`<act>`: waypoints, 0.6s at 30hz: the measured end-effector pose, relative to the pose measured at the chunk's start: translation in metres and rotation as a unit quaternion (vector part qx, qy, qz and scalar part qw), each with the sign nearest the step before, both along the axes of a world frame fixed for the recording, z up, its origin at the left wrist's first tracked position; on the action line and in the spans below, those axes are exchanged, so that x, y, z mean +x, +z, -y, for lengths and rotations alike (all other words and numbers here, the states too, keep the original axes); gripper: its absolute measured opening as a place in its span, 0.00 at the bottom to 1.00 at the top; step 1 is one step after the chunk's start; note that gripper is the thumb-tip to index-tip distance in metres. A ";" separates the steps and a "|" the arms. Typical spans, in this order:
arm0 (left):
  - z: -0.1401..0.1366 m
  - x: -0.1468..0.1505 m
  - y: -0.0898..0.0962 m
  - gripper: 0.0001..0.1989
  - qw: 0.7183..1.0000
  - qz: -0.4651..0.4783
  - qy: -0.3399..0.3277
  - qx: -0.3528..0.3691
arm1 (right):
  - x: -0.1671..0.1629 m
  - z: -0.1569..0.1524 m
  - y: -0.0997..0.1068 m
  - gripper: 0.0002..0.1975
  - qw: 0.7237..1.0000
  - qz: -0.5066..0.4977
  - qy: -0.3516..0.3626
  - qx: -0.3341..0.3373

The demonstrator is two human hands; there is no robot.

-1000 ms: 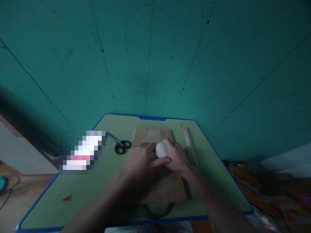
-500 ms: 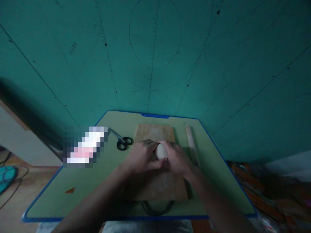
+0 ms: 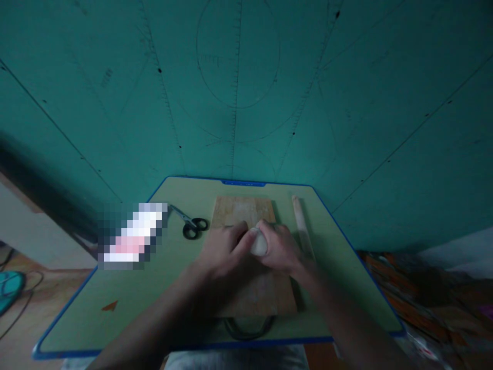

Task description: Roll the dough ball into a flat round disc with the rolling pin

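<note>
No text, brand or number is legible. Wall [image 3: 265,123]: three lines [image 3: 237,56] with unnumbered graduation ticks; small dark mark [image 3: 107,77] at upper left, illegible. Table's blue strip [image 3: 243,183]: tiny marks, too small to read. Pixelated area [image 3: 133,234]: content unreadable.

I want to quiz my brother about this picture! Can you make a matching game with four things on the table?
Things:
1. Scissors
2. White lump
3. Stick
4. Board

Where or how:
A. Between the left hand and the right hand
B. Lying to the right of the wooden slab
C. Flat underneath both hands
D. Black handles, over on the left

Right pairs: 1-D, 2-A, 3-B, 4-C
</note>
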State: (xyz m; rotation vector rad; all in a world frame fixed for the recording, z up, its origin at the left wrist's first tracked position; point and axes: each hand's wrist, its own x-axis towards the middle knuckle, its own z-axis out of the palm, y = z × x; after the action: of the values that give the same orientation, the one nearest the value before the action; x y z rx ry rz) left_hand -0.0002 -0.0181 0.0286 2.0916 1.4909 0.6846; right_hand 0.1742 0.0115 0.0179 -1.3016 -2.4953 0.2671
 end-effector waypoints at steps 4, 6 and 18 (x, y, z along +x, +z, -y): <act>-0.001 0.002 -0.001 0.23 0.997 0.040 -0.005 -0.071 | -0.004 0.002 -0.005 0.11 0.999 -0.001 0.041 -0.001; -0.002 0.001 -0.002 0.24 0.992 0.075 -0.022 -0.099 | -0.005 0.002 -0.007 0.10 0.999 -0.003 0.054 0.004; -0.005 -0.003 -0.003 0.27 0.971 0.184 -0.037 -0.146 | 0.000 0.003 0.000 0.12 0.999 -0.032 0.013 -0.009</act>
State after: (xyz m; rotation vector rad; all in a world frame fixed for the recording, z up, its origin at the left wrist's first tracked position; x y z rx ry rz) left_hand -0.0029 -0.0129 0.0251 1.6815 1.2166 0.7294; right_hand 0.1746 0.0090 0.0178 -1.2477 -2.4646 0.3333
